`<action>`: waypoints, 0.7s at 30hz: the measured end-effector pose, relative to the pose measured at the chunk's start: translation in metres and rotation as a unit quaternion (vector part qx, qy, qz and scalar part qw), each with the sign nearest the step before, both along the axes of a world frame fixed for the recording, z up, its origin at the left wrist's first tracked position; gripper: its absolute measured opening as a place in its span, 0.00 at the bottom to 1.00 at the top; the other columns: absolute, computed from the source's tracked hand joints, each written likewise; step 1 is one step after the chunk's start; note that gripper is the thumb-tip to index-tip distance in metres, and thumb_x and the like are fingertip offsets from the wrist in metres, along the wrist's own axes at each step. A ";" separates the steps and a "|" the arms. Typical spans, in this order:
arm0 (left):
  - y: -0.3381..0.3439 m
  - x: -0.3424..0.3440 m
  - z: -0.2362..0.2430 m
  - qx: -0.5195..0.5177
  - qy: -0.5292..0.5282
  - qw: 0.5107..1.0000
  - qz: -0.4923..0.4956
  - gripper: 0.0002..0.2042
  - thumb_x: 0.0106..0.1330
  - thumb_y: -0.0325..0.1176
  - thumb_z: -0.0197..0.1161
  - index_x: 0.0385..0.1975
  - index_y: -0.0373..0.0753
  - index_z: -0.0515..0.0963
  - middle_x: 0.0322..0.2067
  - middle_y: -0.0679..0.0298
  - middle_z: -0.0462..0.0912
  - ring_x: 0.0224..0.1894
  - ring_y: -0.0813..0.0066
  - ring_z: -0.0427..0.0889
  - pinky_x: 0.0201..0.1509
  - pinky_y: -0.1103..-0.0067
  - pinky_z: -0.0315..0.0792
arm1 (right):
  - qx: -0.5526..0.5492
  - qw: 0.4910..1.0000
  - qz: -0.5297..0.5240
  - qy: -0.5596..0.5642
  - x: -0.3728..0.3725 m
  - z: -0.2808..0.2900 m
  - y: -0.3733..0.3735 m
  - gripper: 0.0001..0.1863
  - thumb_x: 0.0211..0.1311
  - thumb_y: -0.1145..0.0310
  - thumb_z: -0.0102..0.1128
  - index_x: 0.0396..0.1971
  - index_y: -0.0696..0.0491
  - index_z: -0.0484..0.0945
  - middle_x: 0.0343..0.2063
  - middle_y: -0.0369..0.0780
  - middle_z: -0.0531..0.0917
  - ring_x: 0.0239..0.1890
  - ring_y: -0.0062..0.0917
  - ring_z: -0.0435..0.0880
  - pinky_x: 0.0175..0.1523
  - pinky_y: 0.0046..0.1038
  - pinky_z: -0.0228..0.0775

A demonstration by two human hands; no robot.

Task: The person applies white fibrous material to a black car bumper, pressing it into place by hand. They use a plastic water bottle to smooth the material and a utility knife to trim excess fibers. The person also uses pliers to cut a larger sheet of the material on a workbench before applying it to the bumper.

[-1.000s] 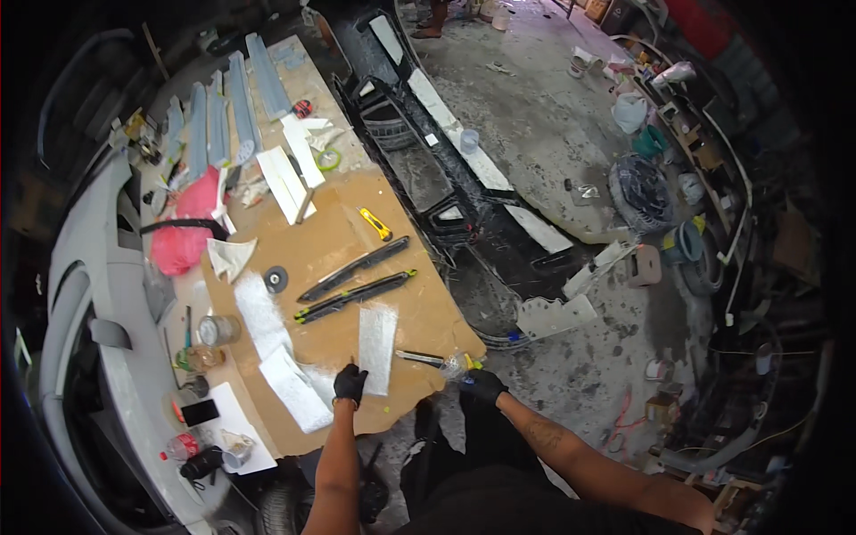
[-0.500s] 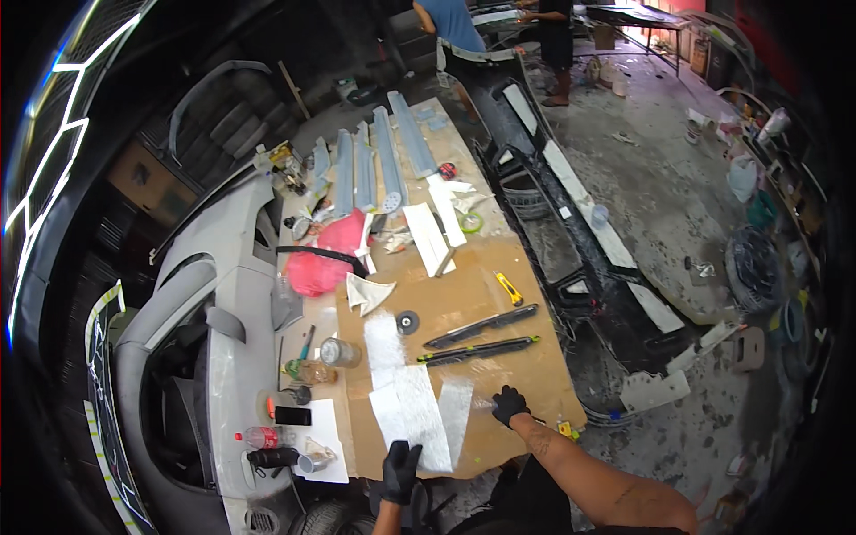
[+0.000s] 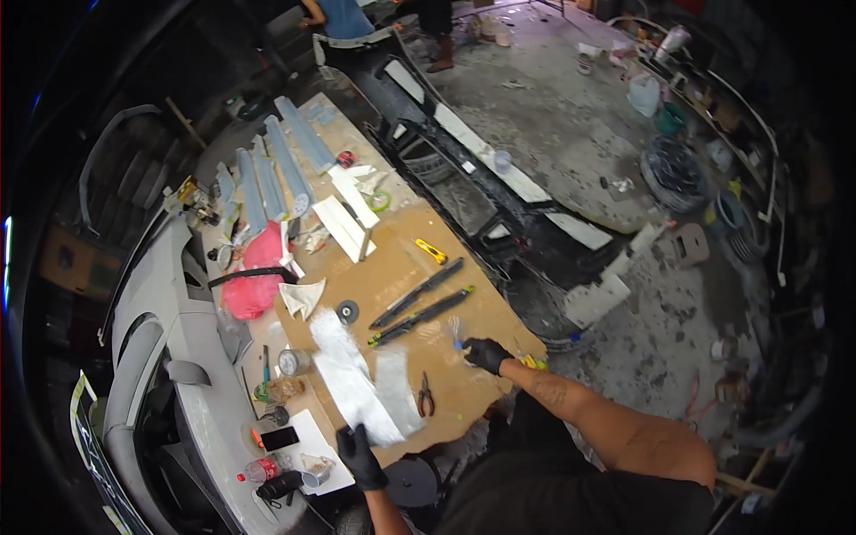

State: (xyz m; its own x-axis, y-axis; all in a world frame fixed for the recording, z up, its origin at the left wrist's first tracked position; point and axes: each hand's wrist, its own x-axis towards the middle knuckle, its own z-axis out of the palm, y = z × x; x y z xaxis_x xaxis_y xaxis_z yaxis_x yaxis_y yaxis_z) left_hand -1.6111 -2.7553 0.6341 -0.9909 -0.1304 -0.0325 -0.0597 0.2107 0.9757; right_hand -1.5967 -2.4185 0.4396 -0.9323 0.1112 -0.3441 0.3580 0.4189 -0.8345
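Observation:
My left hand (image 3: 361, 456), in a black glove, is at the near edge of a white fibre mat (image 3: 354, 388) on the cardboard-covered table. Its fingers are stretched out, and I cannot tell whether they press on the mat. Beside that mat lies a second, greyer strip (image 3: 397, 388). My right hand (image 3: 488, 355), also gloved, is at the table's right side with its fingers curled. Just past its fingertips shows a small thing of thin pale strands with a blue part (image 3: 457, 335), its kind unclear. Pliers (image 3: 426, 397) with dark red handles lie between the strip and that hand.
Two black trim strips (image 3: 419, 316), a yellow cutter (image 3: 432, 251) and a black disc (image 3: 347, 311) lie farther up the cardboard. Jars, a phone (image 3: 279, 438) and a bottle (image 3: 259, 469) stand left, beside a grey car body (image 3: 169, 339). A bumper (image 3: 428, 125) runs along the right.
The view has swung right, so everything shifts left in the picture. My right hand has moved away from the strip, and pliers now show there. My left hand stays by the mat's near edge.

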 end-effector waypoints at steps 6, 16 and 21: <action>0.024 -0.031 0.021 -0.014 0.039 0.997 -0.072 0.04 0.64 0.22 0.58 0.36 0.33 0.74 0.29 0.70 0.74 0.33 0.83 0.70 0.38 0.84 0.66 | -0.091 0.981 -0.130 0.111 0.072 0.077 0.017 0.16 0.57 0.74 0.61 0.47 0.52 0.73 0.19 0.38 0.77 0.25 0.21 0.78 0.33 0.26 0.69; 0.123 -0.009 0.098 0.033 0.016 0.962 -0.272 0.03 0.64 0.22 0.58 0.36 0.34 0.75 0.29 0.71 0.78 0.32 0.87 0.72 0.37 0.88 0.67 | -0.040 0.953 -0.241 0.182 0.212 0.107 0.046 0.15 0.58 0.78 0.60 0.46 0.54 0.75 0.33 0.41 0.82 0.37 0.18 0.81 0.42 0.23 0.72; 0.182 0.045 0.152 0.025 -0.051 0.913 -0.405 0.06 0.62 0.22 0.61 0.38 0.32 0.76 0.32 0.63 0.81 0.35 0.82 0.77 0.42 0.84 0.71 | -0.202 0.899 -0.329 0.207 0.272 0.114 0.088 0.13 0.59 0.78 0.58 0.45 0.58 0.76 0.36 0.39 0.81 0.39 0.19 0.80 0.45 0.23 0.71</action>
